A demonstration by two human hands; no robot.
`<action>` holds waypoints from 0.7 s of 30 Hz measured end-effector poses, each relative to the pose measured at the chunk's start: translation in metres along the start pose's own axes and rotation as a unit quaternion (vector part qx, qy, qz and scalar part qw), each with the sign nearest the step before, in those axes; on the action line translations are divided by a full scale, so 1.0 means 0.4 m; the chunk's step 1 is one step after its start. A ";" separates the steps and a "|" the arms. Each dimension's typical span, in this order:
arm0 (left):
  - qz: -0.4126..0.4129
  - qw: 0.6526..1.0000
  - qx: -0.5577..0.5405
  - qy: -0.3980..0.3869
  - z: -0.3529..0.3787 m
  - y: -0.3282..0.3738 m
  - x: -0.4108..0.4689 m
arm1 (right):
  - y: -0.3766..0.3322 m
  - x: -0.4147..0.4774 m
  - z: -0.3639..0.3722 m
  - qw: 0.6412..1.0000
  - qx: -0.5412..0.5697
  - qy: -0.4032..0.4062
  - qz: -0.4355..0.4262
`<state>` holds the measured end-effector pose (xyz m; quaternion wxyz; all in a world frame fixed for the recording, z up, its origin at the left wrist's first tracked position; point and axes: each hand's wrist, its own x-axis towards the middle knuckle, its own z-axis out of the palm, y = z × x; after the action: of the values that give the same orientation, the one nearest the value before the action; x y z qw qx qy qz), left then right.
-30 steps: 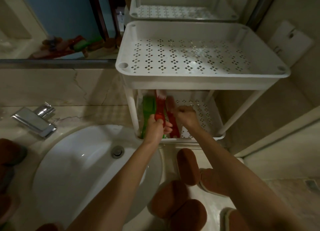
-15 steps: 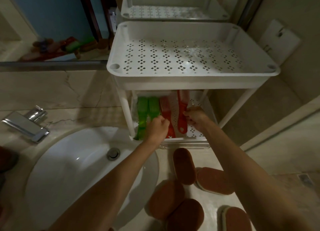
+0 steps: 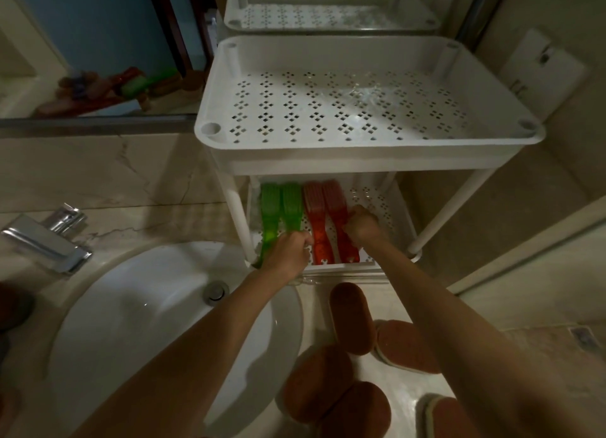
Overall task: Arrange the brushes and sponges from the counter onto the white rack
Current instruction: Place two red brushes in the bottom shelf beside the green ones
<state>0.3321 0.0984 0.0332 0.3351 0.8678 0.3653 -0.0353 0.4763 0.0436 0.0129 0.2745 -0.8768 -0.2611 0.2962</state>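
Head view, looking down along both forearms to the white rack (image 3: 360, 163), which stands on the counter (image 3: 406, 391) to the right of the sink (image 3: 131, 323).

Task items, brushes: four lie flat on the rack's lower shelf (image 3: 380, 201), side by side, bristle heads away from the person and handles toward the front edge. From the left they are the first green brush (image 3: 269, 214), second green brush (image 3: 292, 208), first red brush (image 3: 314, 223) and second red brush (image 3: 337, 214). Each lies just beside its neighbour.

Task items, sponges: five brown sponges (image 3: 352, 318) are all on the counter in front of the rack. The nearest lies just short of the shelf's front edge, between the two forearms.

Left hand (image 3: 288, 252): the forearm crosses the sink rim, with the wrist straight and the back of the hand up. The fingers are curled down around the handle of the second green brush, which disappears beneath the hand.

Right hand (image 3: 360, 224): the forearm comes in from the lower right, above the sponges. The hand is inside the lower shelf with its fingers curled and its knuckles against the right edge of the second red brush, about mid-length. The thumb is hidden. Whether the hand pinches the brush or merely presses on it cannot be determined.

Other items: a chrome faucet (image 3: 49, 241) stands left of the sink.
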 end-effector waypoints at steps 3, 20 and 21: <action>0.025 0.999 0.024 -0.013 0.011 -0.012 0.008 | -0.002 -0.002 0.001 1.000 -0.022 -0.003 -0.009; 0.138 0.944 0.294 -0.067 0.022 -0.018 0.034 | 0.000 -0.028 -0.009 0.998 -0.057 -0.011 -0.030; 0.141 0.939 0.306 -0.072 0.022 -0.018 0.037 | 0.001 -0.026 -0.009 0.998 -0.057 -0.011 -0.035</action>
<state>0.3397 0.1056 0.0179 0.0808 0.9661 0.1857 -0.1601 0.4716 0.0356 0.0188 0.2312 -0.8779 -0.3112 0.2810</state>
